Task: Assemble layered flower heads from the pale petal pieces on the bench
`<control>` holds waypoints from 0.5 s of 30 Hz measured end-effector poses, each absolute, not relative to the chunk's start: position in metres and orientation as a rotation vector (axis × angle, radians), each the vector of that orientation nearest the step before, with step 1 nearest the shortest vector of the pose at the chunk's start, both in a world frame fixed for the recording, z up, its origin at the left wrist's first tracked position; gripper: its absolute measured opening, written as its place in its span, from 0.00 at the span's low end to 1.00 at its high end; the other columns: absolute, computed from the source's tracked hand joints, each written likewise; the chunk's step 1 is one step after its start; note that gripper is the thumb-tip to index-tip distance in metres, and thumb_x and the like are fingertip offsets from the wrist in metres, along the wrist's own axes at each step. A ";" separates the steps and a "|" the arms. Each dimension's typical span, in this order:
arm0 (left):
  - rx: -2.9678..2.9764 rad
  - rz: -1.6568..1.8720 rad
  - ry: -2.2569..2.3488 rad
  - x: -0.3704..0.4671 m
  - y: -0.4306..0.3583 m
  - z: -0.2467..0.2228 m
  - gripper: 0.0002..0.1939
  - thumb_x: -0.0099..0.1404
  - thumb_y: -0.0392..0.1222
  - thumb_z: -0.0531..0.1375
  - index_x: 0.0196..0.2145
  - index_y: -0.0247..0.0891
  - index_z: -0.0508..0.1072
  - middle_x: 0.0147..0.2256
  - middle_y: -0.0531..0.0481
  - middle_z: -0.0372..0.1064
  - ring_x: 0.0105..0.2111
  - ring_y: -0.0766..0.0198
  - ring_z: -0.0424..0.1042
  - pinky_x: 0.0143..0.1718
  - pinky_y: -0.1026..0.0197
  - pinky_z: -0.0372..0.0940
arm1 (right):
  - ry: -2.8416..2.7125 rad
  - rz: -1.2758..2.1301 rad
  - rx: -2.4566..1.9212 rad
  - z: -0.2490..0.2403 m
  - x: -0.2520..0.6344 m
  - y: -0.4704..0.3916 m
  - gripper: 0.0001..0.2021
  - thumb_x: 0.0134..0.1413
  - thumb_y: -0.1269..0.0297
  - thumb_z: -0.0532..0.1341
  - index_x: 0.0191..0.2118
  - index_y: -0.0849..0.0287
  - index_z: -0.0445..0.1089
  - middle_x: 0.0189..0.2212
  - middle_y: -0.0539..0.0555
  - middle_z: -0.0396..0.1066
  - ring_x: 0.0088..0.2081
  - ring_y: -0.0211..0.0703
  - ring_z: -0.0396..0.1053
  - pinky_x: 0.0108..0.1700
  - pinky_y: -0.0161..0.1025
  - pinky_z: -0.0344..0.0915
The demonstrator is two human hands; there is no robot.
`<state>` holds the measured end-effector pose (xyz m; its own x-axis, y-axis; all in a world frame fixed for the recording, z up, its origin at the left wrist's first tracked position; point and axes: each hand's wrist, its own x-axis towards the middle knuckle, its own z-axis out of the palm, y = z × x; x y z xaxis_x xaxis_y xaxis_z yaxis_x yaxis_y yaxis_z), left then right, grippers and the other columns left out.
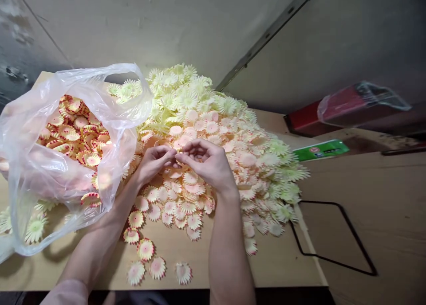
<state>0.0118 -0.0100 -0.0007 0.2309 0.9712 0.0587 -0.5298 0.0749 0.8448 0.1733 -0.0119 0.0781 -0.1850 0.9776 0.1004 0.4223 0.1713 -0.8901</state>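
Note:
My left hand [156,162] and my right hand [208,163] meet fingertip to fingertip over a heap of flower-shaped pieces [196,185]. Thumb and fingers are pinched on both; whatever lies between them is too small or hidden to name. Pale pink pieces with toothed petal edges surround the hands, and yellow-green ones [183,90] are piled behind them. To the left stands an open white plastic bag [129,81] holding yellow pieces with red petal tips [91,158]. Several loose pieces [145,249] lie near the table's front edge, below my left wrist.
A wooden table [186,256] carries the heap, with a grey wall [186,30] behind. On the right are a green packet [321,150], a bent black wire frame [356,234] and a red box [339,107] with clear plastic on it. Cardboard [382,194] lies at the right.

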 end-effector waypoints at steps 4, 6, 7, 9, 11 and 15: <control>1.062 1.138 0.709 0.011 -0.012 0.007 0.21 0.59 0.57 0.70 0.27 0.34 0.78 0.23 0.51 0.73 0.24 0.67 0.72 0.29 0.66 0.65 | -1.628 1.105 -1.353 0.052 0.184 -0.021 0.14 0.48 0.54 0.74 0.33 0.58 0.74 0.28 0.51 0.75 0.29 0.41 0.71 0.34 0.39 0.69; 1.131 1.128 0.748 0.008 -0.013 0.011 0.22 0.62 0.57 0.68 0.25 0.35 0.76 0.22 0.52 0.71 0.23 0.68 0.69 0.28 0.66 0.63 | -1.613 1.167 -1.302 0.044 0.185 -0.023 0.13 0.52 0.53 0.71 0.32 0.57 0.73 0.29 0.51 0.74 0.30 0.41 0.71 0.35 0.39 0.69; 1.162 1.127 0.764 0.007 -0.013 0.013 0.23 0.64 0.58 0.65 0.25 0.35 0.75 0.22 0.53 0.70 0.23 0.69 0.68 0.28 0.66 0.62 | -1.598 1.175 -1.285 0.040 0.185 -0.024 0.13 0.54 0.52 0.70 0.32 0.56 0.73 0.29 0.51 0.73 0.31 0.42 0.70 0.36 0.40 0.69; 1.209 1.136 0.808 0.004 -0.013 0.014 0.25 0.67 0.58 0.63 0.23 0.35 0.71 0.21 0.53 0.68 0.22 0.70 0.65 0.27 0.67 0.59 | -1.544 1.192 -1.269 0.033 0.183 -0.024 0.14 0.56 0.50 0.67 0.32 0.55 0.71 0.29 0.51 0.71 0.31 0.42 0.69 0.36 0.40 0.69; 1.183 1.166 0.843 0.004 -0.011 0.012 0.26 0.67 0.59 0.62 0.22 0.36 0.69 0.20 0.54 0.64 0.22 0.71 0.61 0.25 0.67 0.57 | -1.427 1.260 -1.225 0.024 0.181 -0.023 0.15 0.55 0.49 0.68 0.32 0.55 0.70 0.28 0.50 0.69 0.30 0.41 0.67 0.36 0.40 0.69; 0.931 1.198 0.739 0.010 -0.010 0.002 0.26 0.65 0.62 0.64 0.24 0.36 0.67 0.22 0.56 0.61 0.22 0.72 0.60 0.24 0.69 0.58 | -1.133 1.416 -1.119 0.012 0.180 -0.022 0.17 0.47 0.47 0.68 0.31 0.53 0.65 0.23 0.47 0.62 0.26 0.42 0.64 0.31 0.42 0.70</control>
